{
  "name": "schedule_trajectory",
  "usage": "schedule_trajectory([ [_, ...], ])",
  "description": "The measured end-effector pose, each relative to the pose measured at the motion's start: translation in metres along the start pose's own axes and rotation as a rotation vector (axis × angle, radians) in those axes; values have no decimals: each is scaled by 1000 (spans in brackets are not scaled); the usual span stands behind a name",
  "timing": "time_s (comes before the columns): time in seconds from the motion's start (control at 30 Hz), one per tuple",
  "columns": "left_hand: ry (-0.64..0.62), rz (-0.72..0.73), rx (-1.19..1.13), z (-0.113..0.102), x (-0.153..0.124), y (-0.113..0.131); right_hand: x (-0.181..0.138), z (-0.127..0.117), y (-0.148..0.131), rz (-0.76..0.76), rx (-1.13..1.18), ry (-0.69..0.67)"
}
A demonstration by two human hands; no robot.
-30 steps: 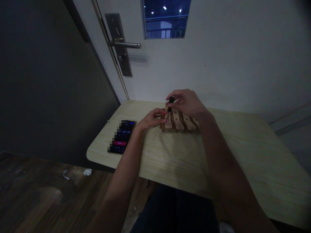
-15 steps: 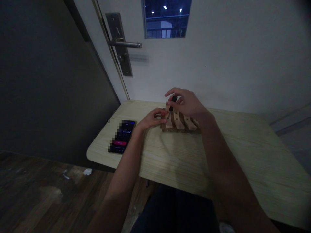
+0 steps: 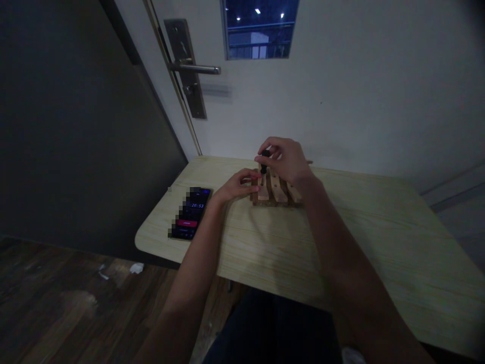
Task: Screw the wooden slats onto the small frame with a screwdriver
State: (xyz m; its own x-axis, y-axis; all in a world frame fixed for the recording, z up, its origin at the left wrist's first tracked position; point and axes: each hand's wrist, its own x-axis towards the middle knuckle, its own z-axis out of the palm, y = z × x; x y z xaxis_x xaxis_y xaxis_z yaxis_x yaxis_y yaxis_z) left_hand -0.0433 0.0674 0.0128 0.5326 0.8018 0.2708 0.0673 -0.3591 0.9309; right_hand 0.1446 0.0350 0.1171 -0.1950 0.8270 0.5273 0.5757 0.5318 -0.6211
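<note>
A small wooden rack [image 3: 279,195] lies on the table, with several pale slanted wooden pieces set side by side on a darker base. Dark round spots show on some of these pieces. My right hand [image 3: 287,160] pinches the black handle of a screwdriver [image 3: 264,162], which stands nearly upright over the leftmost piece. Its tip is too small to make out. At the rack's left end, my left hand [image 3: 238,186] grips the edge with thumb and fingers. My right hand and forearm hide part of the rack's right side.
A phone [image 3: 193,212] showing a running timer lies at the left of the pale wood-grain table [image 3: 261,247]. Behind the table stands a white door with a metal lever handle [image 3: 200,69] and a small window [image 3: 261,30]. White scraps [image 3: 137,268] lie on the floor.
My right hand has shifted slightly left and the screwdriver has come more upright, its handle gripped with the fingers curled closer. My left hand stays in place.
</note>
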Motion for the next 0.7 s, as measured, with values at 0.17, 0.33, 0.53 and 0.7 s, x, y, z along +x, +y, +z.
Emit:
schedule_trajectory([
  [0.17,-25,-2,7,-1,-1,4,0,4,-2,10,-88,29],
  [0.33,-26,-1,6,-2,-1,2,-1,-1,4,7,-26,-44],
  [0.53,-20,1,-15,-3,-2,0,-1,-12,9,-51,120,-271],
  [0.7,-14,-6,4,-3,-1,-1,-1,-15,9,-33,114,-283],
])
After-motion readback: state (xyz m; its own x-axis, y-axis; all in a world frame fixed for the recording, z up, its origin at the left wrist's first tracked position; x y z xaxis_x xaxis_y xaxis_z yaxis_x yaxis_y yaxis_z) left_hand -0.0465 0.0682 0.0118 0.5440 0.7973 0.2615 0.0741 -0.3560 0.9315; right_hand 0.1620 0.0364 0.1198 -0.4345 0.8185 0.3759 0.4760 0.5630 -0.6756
